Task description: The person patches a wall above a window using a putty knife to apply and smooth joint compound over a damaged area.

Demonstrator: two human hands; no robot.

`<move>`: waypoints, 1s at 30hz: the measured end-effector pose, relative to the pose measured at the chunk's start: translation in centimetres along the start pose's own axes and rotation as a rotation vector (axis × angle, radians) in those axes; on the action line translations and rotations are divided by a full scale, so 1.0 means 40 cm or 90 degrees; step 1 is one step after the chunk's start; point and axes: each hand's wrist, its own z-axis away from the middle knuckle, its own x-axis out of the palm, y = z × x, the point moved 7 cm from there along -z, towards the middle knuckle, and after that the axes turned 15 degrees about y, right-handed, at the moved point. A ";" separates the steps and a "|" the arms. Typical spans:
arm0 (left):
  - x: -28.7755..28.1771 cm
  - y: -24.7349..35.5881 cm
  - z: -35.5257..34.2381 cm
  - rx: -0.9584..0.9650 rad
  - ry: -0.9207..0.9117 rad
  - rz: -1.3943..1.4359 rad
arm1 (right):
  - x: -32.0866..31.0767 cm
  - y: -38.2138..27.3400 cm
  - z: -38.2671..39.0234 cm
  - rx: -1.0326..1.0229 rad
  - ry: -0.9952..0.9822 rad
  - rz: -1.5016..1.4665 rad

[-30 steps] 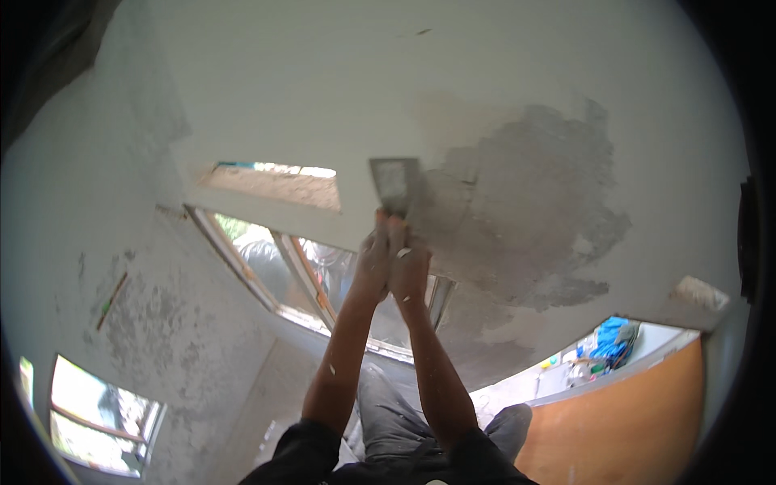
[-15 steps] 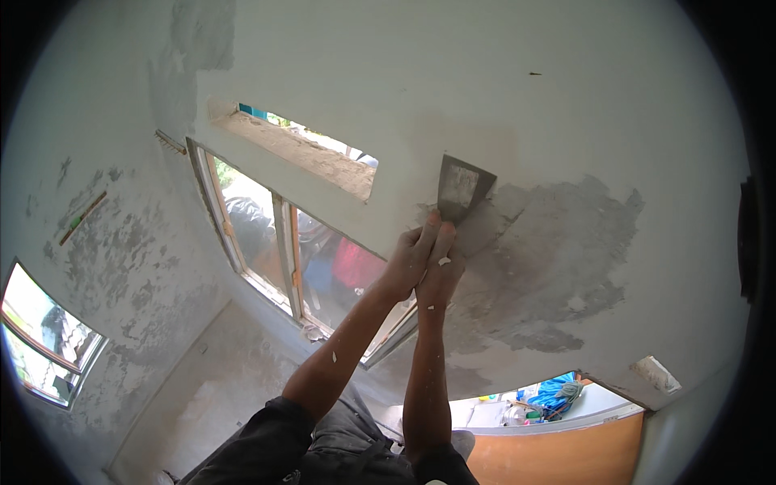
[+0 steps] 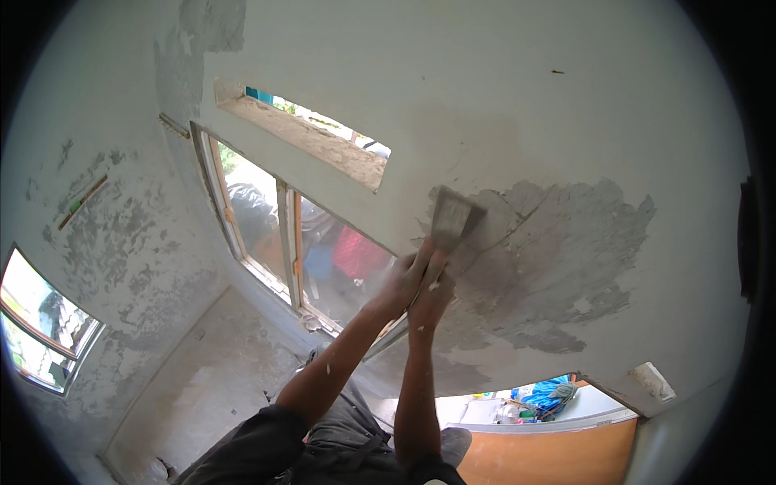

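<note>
While both hands, left hand point(image 3: 402, 279) and right hand point(image 3: 432, 297), were clenched tight on the scraper point(image 3: 451, 220) handle, I saw its blade flat on the wall point(image 3: 517, 105) just above them; grey patch point(image 3: 550, 267) approx. half bared to their right, white paint left all round.

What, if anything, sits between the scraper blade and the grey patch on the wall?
Nothing visible. Both hands, left hand and right hand, grip the scraper by its handle, and its blade lies at the left edge of the grey patch.
</note>
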 end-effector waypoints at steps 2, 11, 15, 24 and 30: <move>-0.002 -0.050 0.033 -0.065 0.003 0.038 | -0.014 0.020 0.023 -0.024 0.026 -0.002; 0.011 -0.051 -0.021 -0.124 -0.023 0.161 | 0.027 0.050 -0.002 0.133 -0.051 0.022; -0.008 -0.073 0.018 -0.118 0.002 0.060 | 0.009 0.037 0.031 0.048 0.015 -0.032; 0.023 0.053 -0.054 -0.055 -0.005 0.114 | 0.024 -0.070 -0.063 -0.009 0.000 0.007; 0.010 -0.001 -0.009 -0.032 0.024 0.030 | -0.008 -0.005 -0.015 0.069 0.002 -0.012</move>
